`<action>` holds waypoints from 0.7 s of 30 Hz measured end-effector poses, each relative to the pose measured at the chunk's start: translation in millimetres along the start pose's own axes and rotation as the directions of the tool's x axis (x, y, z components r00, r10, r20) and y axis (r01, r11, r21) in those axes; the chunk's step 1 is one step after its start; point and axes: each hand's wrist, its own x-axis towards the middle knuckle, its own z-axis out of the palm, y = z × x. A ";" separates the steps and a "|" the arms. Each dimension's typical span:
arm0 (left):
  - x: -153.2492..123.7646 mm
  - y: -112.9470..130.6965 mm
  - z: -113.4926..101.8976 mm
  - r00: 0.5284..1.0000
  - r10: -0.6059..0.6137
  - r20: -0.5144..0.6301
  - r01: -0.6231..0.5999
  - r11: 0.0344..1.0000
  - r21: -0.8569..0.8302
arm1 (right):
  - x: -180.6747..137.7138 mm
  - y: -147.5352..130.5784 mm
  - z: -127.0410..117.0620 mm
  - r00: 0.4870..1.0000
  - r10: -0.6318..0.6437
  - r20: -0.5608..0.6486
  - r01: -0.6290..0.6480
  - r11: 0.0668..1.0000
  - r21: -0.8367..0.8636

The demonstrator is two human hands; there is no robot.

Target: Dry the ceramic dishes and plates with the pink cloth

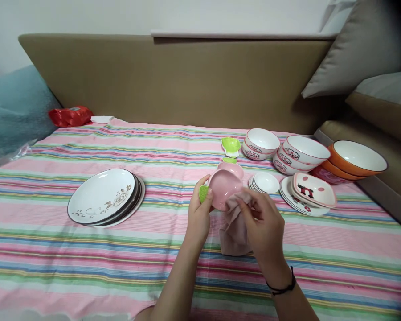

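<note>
I see my left hand [199,214] closed around the rim of a small pink dish [222,189] with a green leaf tab, holding it tilted above the middle of the striped cloth [173,147]. My right hand [262,223] pinches a pink rag [234,229] against the dish's lower edge.

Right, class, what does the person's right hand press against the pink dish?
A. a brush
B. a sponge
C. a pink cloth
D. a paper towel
C. The right hand holds a pink cloth against the pink dish, which the left hand grips at its green end; the cloth hangs down to the striped tablecloth.
</note>
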 end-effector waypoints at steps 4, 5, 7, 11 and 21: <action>-0.7 -4.0 1.0 0.998 -0.020 0.061 0.019 1.000 0.025 | -5.0 -2.3 7.7 0.983 -0.183 -0.008 0.182 0.979 -0.087; -1.0 -4.8 0.9 0.997 -0.020 0.071 0.018 1.000 0.026 | -5.9 -2.1 10.2 0.979 -0.202 0.009 0.202 0.974 -0.106; -1.6 -5.6 0.1 0.996 -0.004 0.084 0.000 0.999 0.042 | -6.4 -0.9 13.8 0.978 -0.207 0.016 0.207 0.964 -0.169; -2.7 -4.8 -0.7 0.993 0.037 0.116 -0.047 0.995 0.084 | -3.4 1.6 13.0 0.991 -0.130 0.046 0.137 0.967 -0.215; -1.3 -11.1 0.9 0.995 0.096 0.035 -0.097 0.995 0.025 | -27.4 -21.2 24.7 0.941 -0.092 0.325 0.212 0.909 -0.359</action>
